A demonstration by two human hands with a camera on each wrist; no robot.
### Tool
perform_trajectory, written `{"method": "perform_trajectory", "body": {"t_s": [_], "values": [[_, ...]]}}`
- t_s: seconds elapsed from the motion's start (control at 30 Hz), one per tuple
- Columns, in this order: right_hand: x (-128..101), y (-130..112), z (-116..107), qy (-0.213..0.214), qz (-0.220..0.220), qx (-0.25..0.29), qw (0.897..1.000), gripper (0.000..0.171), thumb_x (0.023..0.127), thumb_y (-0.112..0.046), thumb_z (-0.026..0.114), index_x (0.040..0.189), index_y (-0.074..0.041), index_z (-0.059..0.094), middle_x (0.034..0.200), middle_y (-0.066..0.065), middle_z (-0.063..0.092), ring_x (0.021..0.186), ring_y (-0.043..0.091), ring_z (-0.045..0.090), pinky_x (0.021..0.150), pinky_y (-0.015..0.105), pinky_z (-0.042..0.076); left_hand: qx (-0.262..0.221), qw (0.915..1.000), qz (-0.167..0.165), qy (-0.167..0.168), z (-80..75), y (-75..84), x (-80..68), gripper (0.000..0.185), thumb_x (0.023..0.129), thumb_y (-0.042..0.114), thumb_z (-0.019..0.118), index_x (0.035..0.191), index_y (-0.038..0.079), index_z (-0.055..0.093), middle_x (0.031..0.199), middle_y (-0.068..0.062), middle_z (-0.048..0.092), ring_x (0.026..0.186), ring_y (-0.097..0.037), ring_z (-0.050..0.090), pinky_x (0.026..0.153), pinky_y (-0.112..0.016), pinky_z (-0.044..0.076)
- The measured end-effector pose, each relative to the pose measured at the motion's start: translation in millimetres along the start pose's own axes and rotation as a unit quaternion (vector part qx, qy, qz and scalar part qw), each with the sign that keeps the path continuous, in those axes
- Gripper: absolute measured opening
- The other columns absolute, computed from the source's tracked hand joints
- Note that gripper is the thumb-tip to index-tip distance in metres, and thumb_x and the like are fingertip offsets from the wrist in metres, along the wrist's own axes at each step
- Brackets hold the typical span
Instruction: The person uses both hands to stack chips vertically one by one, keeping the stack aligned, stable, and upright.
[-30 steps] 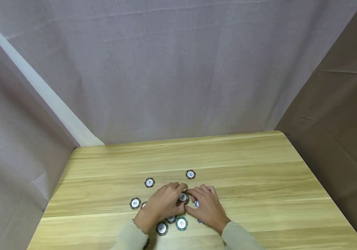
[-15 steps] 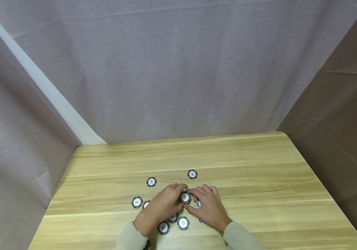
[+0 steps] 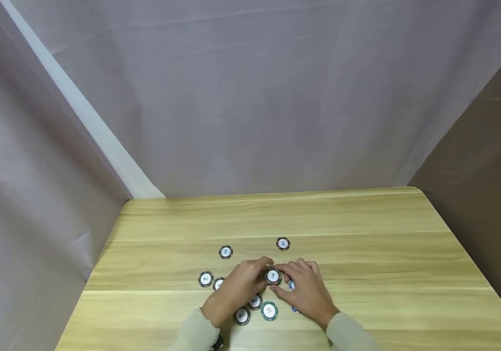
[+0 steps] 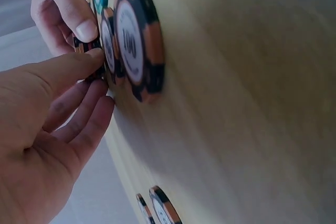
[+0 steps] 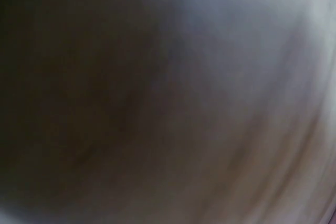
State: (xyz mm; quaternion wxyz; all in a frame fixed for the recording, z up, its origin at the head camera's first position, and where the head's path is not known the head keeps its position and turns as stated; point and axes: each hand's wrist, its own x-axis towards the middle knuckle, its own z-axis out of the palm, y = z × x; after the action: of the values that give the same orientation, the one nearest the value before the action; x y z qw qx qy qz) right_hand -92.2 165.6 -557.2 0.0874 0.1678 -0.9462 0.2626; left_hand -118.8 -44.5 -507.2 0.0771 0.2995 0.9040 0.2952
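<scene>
Between my two hands stands a small stack of black-and-orange poker chips (image 3: 272, 276), its top face marked 100. My left hand (image 3: 240, 285) holds it from the left, thumb and fingertips on the edge in the left wrist view. From the right, my right hand (image 3: 304, 287) holds the same stack between thumb and index finger. Blue chips (image 3: 291, 284) show partly under the right hand. Close to the left wrist lie black chips (image 3: 242, 316), with a green chip (image 3: 270, 310) marked 20 beside them. The right wrist view is dark and blurred.
Farther back on the wooden table (image 3: 364, 219) lie two separate black chips, one at the left (image 3: 226, 252) and one at the right (image 3: 283, 243). Another black chip (image 3: 205, 279) lies left of the left hand. Grey curtains (image 3: 254, 97) hang behind the table.
The head view has turned, so everything sits farther right in it. The left fingers cover less of the stack's top chip, and its 100 shows fully. Both hands stay at the stack.
</scene>
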Motion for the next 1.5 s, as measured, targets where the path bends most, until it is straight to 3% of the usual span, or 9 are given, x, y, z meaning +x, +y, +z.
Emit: {"method": "perform_trajectory", "body": {"t_s": [0.2,0.33,0.43,0.57,0.9,1.3,1.5], "values": [[-1.5,7.2,-2.3,0.002,0.001,-0.013,1.0,0.046,0.085,-0.054,0.083,0.12,-0.027,0.075,0.077,-0.024,0.043,0.084,0.003,0.039,0.089,0.035,0.032,0.027,0.9994,-0.006,-0.02,-4.7,-3.6,0.9,0.045,0.095,0.009,0.077,0.138,0.007,0.062,0.115,-0.003,0.073,0.1,-0.008,0.067,0.087,-0.023,0.058],[1.5,7.6,-0.4,0.004,0.0,-0.013,1.0,0.046,0.084,-0.055,0.083,0.119,-0.027,0.075,0.078,-0.024,0.045,0.083,0.002,0.039,0.089,0.035,0.033,0.066,0.9978,0.005,-0.008,-19.5,-15.3,-9.0,0.038,0.095,0.014,0.077,0.132,0.009,0.068,0.11,-0.001,0.072,0.095,-0.008,0.064,0.086,-0.026,0.058],[4.4,7.4,1.3,0.005,0.002,-0.014,1.0,0.046,0.084,-0.056,0.083,0.12,-0.028,0.075,0.078,-0.024,0.045,0.082,0.002,0.039,0.09,0.035,0.033,0.108,0.9937,0.027,0.011,-32.8,-27.6,-18.7,0.033,0.094,0.017,0.079,0.126,0.01,0.072,0.115,-0.002,0.072,0.103,-0.013,0.068,0.093,-0.03,0.059],[6.3,7.2,1.4,0.003,0.006,-0.012,1.0,0.047,0.083,-0.056,0.084,0.12,-0.027,0.076,0.077,-0.024,0.045,0.081,0.002,0.038,0.091,0.035,0.033,0.146,0.9883,0.041,0.015,-47.0,-45.6,-32.3,0.029,0.094,0.017,0.08,0.121,0.008,0.074,0.114,-0.005,0.07,0.1,-0.016,0.067,0.088,-0.031,0.059],[4.1,6.8,1.4,-0.002,0.01,-0.009,1.0,0.047,0.083,-0.055,0.084,0.12,-0.027,0.076,0.076,-0.025,0.045,0.083,0.001,0.039,0.093,0.036,0.034,0.168,0.9849,0.039,0.013,-66.4,-69.7,-58.3,0.033,0.084,0.004,0.079,0.117,0.008,0.075,0.116,-0.005,0.071,0.095,-0.017,0.064,0.08,-0.032,0.058],[5.0,8.4,1.0,0.009,0.0,-0.018,1.0,0.048,0.082,-0.056,0.085,0.119,-0.026,0.076,0.077,-0.025,0.045,0.083,0.001,0.039,0.092,0.035,0.035,0.192,0.9815,-0.001,0.001,-74.0,-77.0,-70.3,0.039,0.083,0.01,0.08,0.121,0.013,0.073,0.111,-0.002,0.069,0.099,-0.022,0.068,0.081,-0.041,0.062],[4.7,7.9,1.1,0.006,0.003,-0.016,1.0,0.049,0.082,-0.055,0.085,0.121,-0.026,0.076,0.077,-0.026,0.045,0.084,0.001,0.04,0.092,0.035,0.034,0.184,0.9827,0.007,0.014,-72.5,-79.1,-69.6,0.037,0.078,0.006,0.081,0.114,0.011,0.073,0.102,-0.003,0.069,0.09,-0.021,0.068,0.079,-0.037,0.062]]}}
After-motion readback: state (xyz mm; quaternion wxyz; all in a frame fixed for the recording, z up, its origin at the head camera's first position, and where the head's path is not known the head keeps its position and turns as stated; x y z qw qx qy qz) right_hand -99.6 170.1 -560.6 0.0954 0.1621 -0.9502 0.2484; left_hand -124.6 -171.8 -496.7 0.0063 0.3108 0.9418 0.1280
